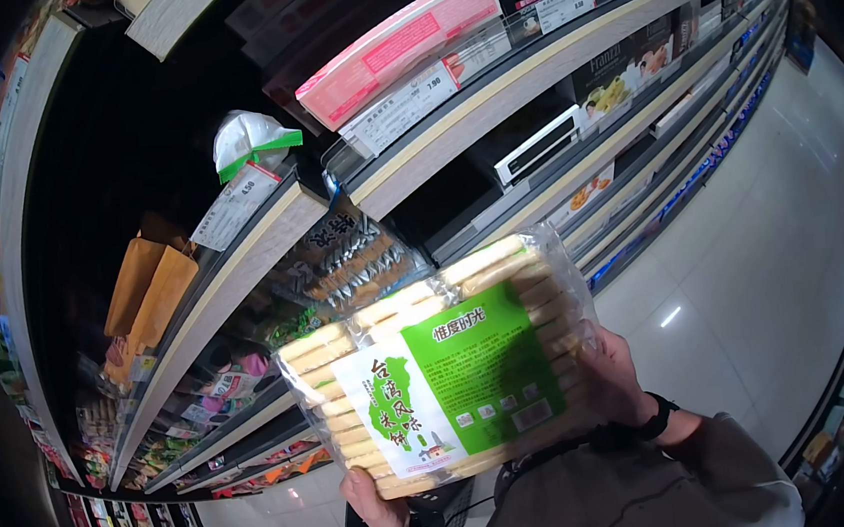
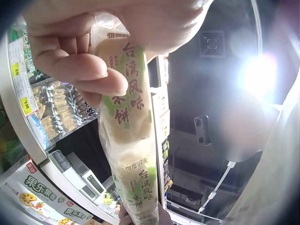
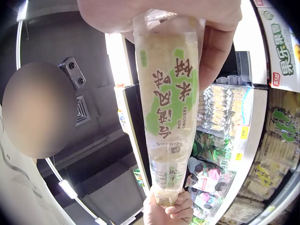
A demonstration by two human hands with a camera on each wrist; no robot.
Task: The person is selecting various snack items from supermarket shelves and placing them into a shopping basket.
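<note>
While both hands carry it in the air before the shelves (image 1: 488,97), the rice cracker pack (image 1: 452,371) sits in the lower centre of the head view. Its long axis runs from the lower left up toward the right of the frame, and its green and white label faces the camera. The left hand (image 1: 375,508) grips the lower left end, fingers curled under the pack and thumb on its edge. The right hand (image 1: 612,367) clasps the upper right end from behind, at the right of the frame. In the left wrist view the left hand (image 2: 93,42) fills the top, fingers wrapped round the end of the pack (image 2: 131,140). The pack is seen edge-on there and stretches down to the right hand (image 2: 140,219) at the bottom edge. The right wrist view mirrors this. The right hand (image 3: 154,14) pinches the pack (image 3: 166,108) at the top, and its length points down to the left hand (image 3: 168,211) at the bottom. Behind the pack, similar cracker packs (image 1: 351,260) lie on a shelf. A pink box (image 1: 393,50) with price tags (image 1: 398,105) below it sits in the upper centre, and brown paper bags (image 1: 148,287) stand at the left. Pale floor (image 1: 743,265) fills the right of the frame.
</note>
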